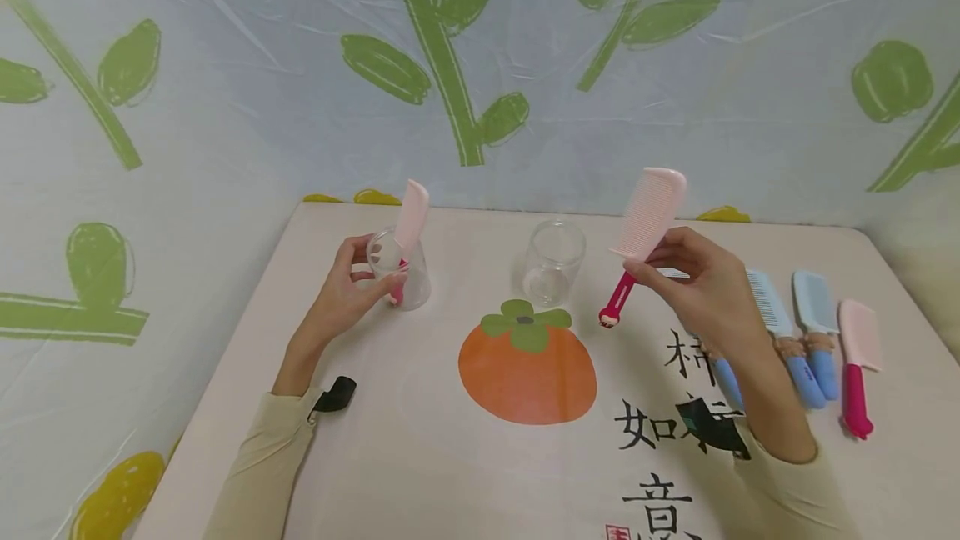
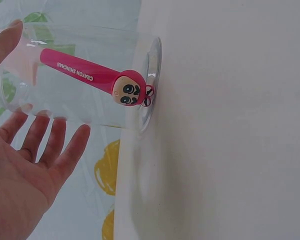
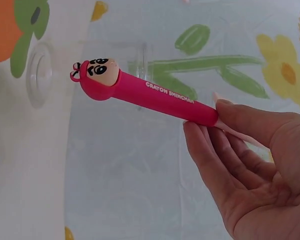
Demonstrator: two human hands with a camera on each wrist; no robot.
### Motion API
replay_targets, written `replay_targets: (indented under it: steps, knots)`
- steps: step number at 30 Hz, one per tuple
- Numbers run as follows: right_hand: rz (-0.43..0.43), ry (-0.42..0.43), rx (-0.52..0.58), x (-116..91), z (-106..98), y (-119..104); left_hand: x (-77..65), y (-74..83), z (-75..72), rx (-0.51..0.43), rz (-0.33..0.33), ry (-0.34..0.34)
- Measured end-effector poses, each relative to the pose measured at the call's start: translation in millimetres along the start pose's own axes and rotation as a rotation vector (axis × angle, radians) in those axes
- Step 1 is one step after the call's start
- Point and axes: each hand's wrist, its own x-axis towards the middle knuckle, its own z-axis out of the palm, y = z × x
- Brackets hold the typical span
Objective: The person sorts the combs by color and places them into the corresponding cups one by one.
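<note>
On the left of the table, my left hand [image 1: 341, 294] grips a clear cup [image 1: 418, 283], thumb on one side and fingers on the other. Inside that cup stands a pink comb [image 1: 411, 219], its dark pink handle [image 2: 82, 70] down and its character-head end near the cup's base. My right hand [image 1: 708, 294] pinches another pink comb [image 1: 651, 211] where handle and teeth meet. This comb is held above the table, tilted, teeth up and character-head end [image 3: 101, 79] down. A second clear cup [image 1: 553, 261] stands upright between the hands, to the left of the raised comb.
At the right of the table lie several blue-handled combs [image 1: 816, 307], partly hidden by my right forearm, and a pink comb [image 1: 857, 390]. An orange persimmon print [image 1: 528, 377] and black characters mark the tabletop. Behind the table hangs a flowered sheet [image 1: 300, 65].
</note>
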Motion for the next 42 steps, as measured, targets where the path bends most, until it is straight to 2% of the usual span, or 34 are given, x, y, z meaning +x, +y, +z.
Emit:
replay_targets:
  steps: [3, 11, 15, 19, 22, 31, 42]
  knots:
    - [-0.017, -0.015, 0.019, 2.9, 6.7, -5.1, 0.1, -0.6, 1.1, -0.001, 0.000, -0.003]
    - [-0.065, -0.035, 0.193, 11.1, 26.4, -19.5, -1.1, 0.8, 4.1, -0.006, -0.017, -0.012]
    - [-0.092, -0.029, 0.287, 15.8, 37.5, -25.7, -4.1, 18.1, 5.7, -0.007, -0.023, -0.014]
    - [-0.117, -0.021, 0.326, 21.5, 47.9, -31.4, -7.4, 33.2, 6.3, -0.001, -0.019, -0.016]
    - [-0.128, -0.019, 0.325, 24.8, 54.3, -34.9, -6.7, 30.4, 6.5, -0.005, -0.022, -0.017]
    - [-0.131, 0.016, 0.443, 34.6, 75.9, -51.8, 0.7, -0.3, 1.5, 0.008, -0.015, -0.001]
    - [-0.182, 0.052, 0.617, 46.6, 108.1, -74.1, 0.6, -2.2, -0.9, 0.017, 0.011, 0.001]
